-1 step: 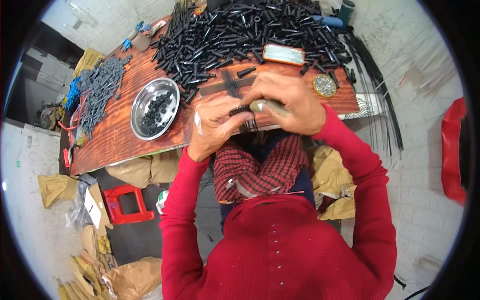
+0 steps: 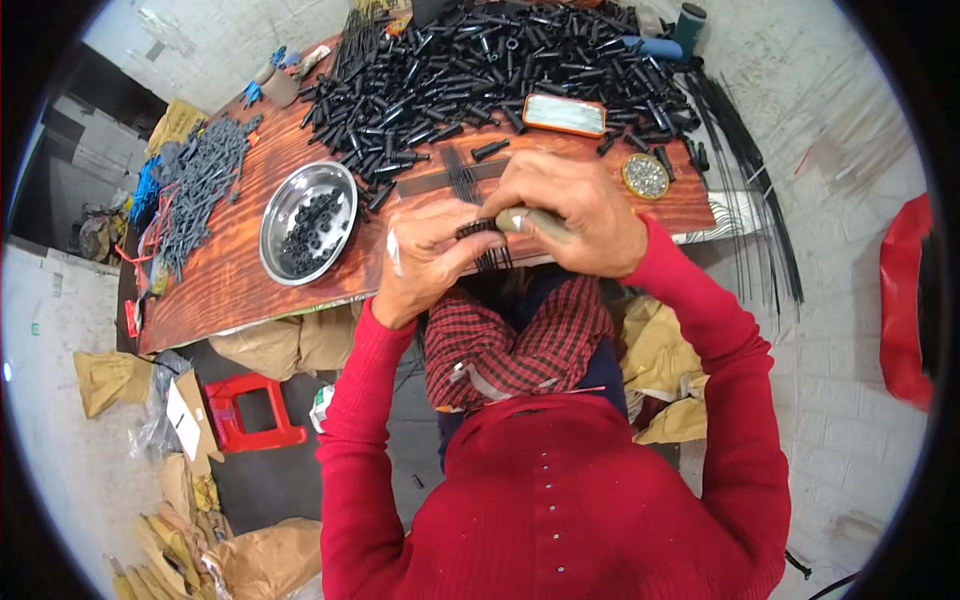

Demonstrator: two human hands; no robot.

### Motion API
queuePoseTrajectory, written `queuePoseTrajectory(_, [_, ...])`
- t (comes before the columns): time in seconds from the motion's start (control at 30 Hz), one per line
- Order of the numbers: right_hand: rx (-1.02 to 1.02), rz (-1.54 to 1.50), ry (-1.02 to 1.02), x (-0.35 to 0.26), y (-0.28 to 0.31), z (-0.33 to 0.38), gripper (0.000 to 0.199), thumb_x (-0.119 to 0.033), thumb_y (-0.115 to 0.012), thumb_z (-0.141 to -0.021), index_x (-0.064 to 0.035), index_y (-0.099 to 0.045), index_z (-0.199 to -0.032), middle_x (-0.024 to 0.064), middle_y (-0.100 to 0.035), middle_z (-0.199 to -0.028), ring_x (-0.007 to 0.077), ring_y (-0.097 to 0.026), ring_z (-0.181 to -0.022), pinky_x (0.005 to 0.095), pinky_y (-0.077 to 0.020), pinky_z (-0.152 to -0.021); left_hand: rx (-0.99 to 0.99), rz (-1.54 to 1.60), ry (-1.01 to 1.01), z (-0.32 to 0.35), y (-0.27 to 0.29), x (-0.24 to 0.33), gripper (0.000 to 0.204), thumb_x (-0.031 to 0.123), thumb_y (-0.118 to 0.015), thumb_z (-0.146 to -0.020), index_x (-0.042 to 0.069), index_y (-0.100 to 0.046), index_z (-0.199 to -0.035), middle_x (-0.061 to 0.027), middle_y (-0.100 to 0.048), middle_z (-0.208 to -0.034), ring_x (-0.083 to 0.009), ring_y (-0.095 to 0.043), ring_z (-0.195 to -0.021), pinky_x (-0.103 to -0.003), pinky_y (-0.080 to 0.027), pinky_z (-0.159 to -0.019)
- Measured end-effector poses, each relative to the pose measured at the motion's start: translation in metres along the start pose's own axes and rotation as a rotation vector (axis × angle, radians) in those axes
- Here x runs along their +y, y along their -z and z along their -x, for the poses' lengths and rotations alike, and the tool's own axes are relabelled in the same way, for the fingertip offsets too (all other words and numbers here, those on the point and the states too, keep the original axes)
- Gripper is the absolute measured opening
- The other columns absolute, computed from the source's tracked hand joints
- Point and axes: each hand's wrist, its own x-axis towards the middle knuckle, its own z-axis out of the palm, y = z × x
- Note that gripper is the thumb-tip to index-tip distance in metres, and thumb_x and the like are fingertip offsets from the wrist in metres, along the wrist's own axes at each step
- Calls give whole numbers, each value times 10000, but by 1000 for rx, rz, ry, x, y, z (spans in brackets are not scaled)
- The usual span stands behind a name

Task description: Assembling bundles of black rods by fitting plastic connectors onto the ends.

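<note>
Just beyond the red-checked cloth (image 2: 458, 335) on the person's lap, I saw the left hand (image 2: 428, 252) pinching a dark ridged piece (image 2: 476, 228) above the near edge of the wooden surface (image 2: 230, 290), while the right hand (image 2: 572, 208) was wrapped around a grey-tan object (image 2: 540, 224) just beside it. Past them, to the left, sat a metal bowl (image 2: 343, 212) of small black parts (image 2: 312, 235), and farther back spread a heap of black tubes (image 2: 440, 85).

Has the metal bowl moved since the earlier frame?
No: the metal bowl keeps its place against the near edge of the table; the whole view shifts slightly, both together.
</note>
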Motion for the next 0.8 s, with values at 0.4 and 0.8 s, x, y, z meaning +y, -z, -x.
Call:
queuePoseTrajectory(0.4, [38,79,-2,-7,0,4,262,-64,-748,-758,-78,-722,-1018,90,-634,-877,271,-639,-755,364,-497,-617,-87,76,-31,-2,-1,-7,210,78,-783,-794,-3,-748,-985,-122,-723,-885,-232,-689,-787,-322,-515,-697])
queuePoseTrajectory(0.8, [76,29,-22,-11,-11,-1,297,-116,-788,-769,-108,-721,-1058,76,-623,-902,210,-605,-677,320,-466,-559,-92,27,-68,-1,1,-21,232,97,-765,-815,-34,-727,-1002,-110,-715,-841,-213,-671,-737,-319,-502,-669])
